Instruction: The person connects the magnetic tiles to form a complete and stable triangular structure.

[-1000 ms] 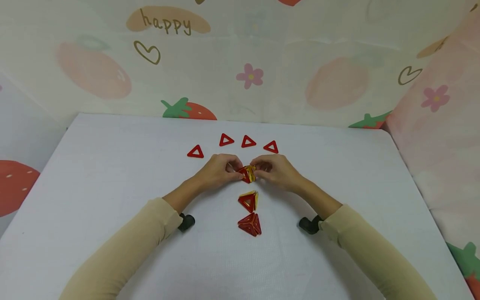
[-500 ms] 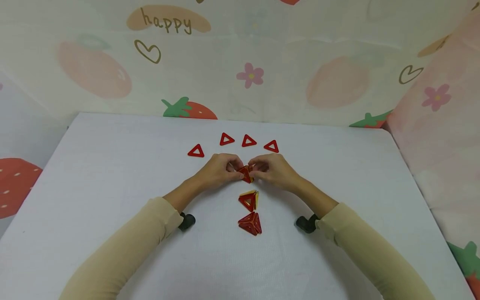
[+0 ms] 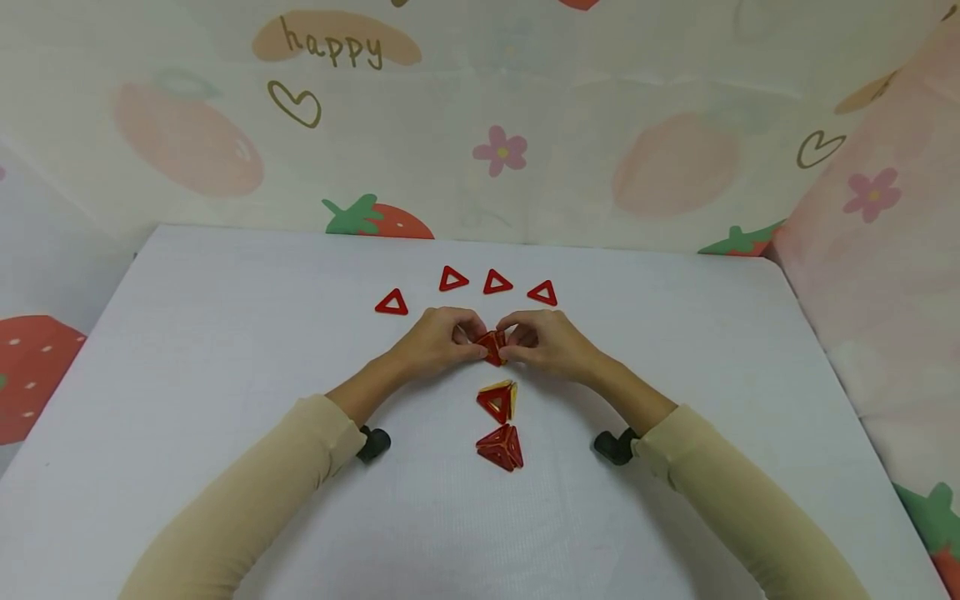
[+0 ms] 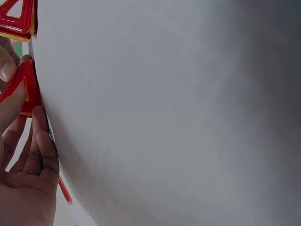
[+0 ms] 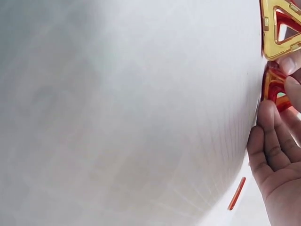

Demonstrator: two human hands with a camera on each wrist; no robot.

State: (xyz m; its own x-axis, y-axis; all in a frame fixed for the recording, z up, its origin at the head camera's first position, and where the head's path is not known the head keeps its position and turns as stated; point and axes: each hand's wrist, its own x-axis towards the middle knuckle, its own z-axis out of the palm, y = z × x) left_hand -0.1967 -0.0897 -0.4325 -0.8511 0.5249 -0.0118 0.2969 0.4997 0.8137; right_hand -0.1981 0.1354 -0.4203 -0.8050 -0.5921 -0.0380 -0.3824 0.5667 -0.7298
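My left hand (image 3: 442, 337) and right hand (image 3: 551, 340) meet near the middle of the white table. Between them they hold a small pyramid of triangular magnetic tiles (image 3: 492, 346), thumb and fingers pinching it from either side. Its near-left face is red in the left wrist view, where my left thumb presses on the tile (image 4: 34, 96). The right wrist view shows orange-red tile edges (image 5: 267, 87) at my right fingertips. Just nearer stands a red and yellow tile pyramid (image 3: 495, 408), followed by a red tile pyramid (image 3: 501, 448). Fingers partly hide the held one.
Several loose red triangle tiles lie beyond the hands, among them one at the left (image 3: 392, 310) and one at the right (image 3: 551, 293). The table (image 3: 262, 275) ends at a printed cloth backdrop (image 3: 570, 167).
My right hand has shifted slightly left against the pyramid. The yellow seen on its right side a second ago is now mostly replaced by red. My left hand stays put.
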